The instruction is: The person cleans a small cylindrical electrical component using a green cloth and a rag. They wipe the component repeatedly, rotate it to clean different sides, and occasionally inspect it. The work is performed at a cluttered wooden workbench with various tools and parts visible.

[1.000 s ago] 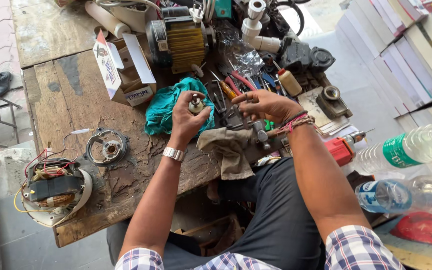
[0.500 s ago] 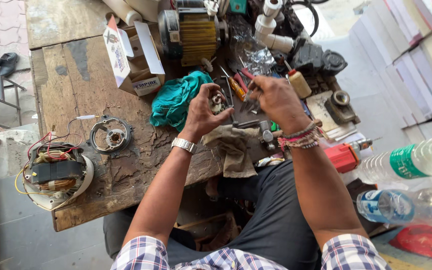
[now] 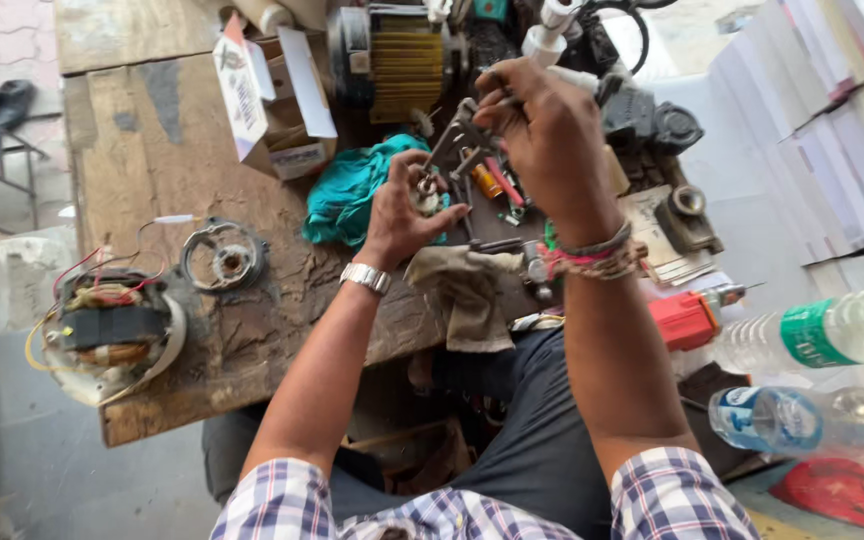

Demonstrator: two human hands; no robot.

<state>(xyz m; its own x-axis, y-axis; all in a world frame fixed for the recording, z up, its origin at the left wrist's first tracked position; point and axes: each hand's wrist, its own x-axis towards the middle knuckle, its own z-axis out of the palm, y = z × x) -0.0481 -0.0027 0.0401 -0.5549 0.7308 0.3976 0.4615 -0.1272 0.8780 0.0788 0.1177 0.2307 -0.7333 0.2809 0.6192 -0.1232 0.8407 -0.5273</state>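
Left hand point(image 3: 402, 210) gripping small metal part point(image 3: 426, 192), right hand point(image 3: 542, 130) risen, now clutching puller tool point(image 3: 457, 135)

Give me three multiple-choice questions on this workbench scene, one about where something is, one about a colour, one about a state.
1. Where does the cardboard box lie?
A. on the wooden bench
B. on the floor
C. on the person's lap

2. What colour is the cloth beside the left hand?
A. red
B. white
C. teal

3. How is the right hand?
A. flat on the bench
B. raised, gripping a metal tool
C. empty in the lap

Answers: 1 A, it sits on the bench top. 2 C, it is teal green. 3 B, its fingers close on a tool above the clutter.
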